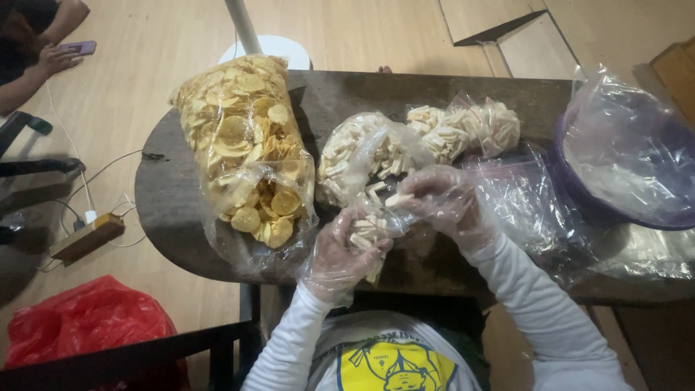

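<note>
Head cam, looking straight down: both hands wore thin clear gloves. The left hand (340, 255) had its grip closed around a small bag of pale stick snacks (367, 233), held just over the near edge of the dark worktop (170, 203). The right hand (441, 201) pinched a few sticks at that bag's mouth. Judging by the layout, it looked partway through: two filled stick bags (434, 134) sat behind, a big bag of yellow round chips (250, 145) lay to the left, and empty clear bags (521, 195) waited by the purple basin (579, 188) on the right.
</note>
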